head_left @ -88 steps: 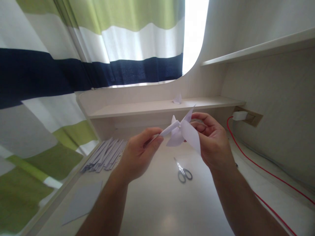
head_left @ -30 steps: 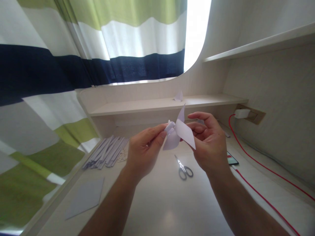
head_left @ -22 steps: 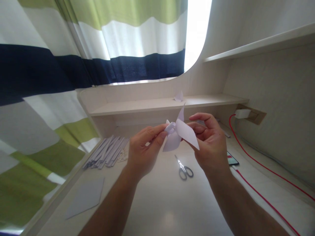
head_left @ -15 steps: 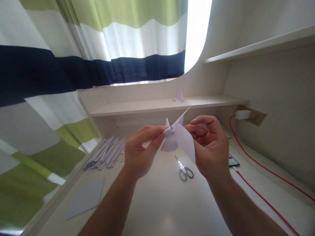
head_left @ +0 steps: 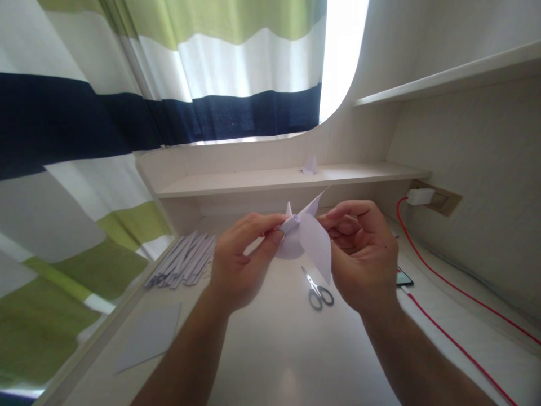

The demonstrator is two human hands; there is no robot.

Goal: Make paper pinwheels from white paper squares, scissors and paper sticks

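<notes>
A white folded paper pinwheel (head_left: 310, 242) is held in the air above the desk, between both hands. My left hand (head_left: 240, 259) pinches its rolled paper stick at the hub with thumb and fingertips. My right hand (head_left: 359, 254) is curled round the pinwheel's right side, fingers closed on the blades from behind. One blade points up and right, another hangs down in front of my right palm.
Small scissors (head_left: 318, 292) lie on the pale desk (head_left: 274, 349) below the hands. Several rolled paper sticks (head_left: 183, 260) lie at the left, a flat grey sheet (head_left: 150, 335) nearer. A phone (head_left: 403, 277) and red cable (head_left: 448, 332) run right to a wall charger (head_left: 418, 196). A paper piece (head_left: 309, 165) sits on the shelf.
The stick, clearly sticking out to the left at first, now shows only as a short stub at the hub. The blades have turned, and both hands have closed in a little.
</notes>
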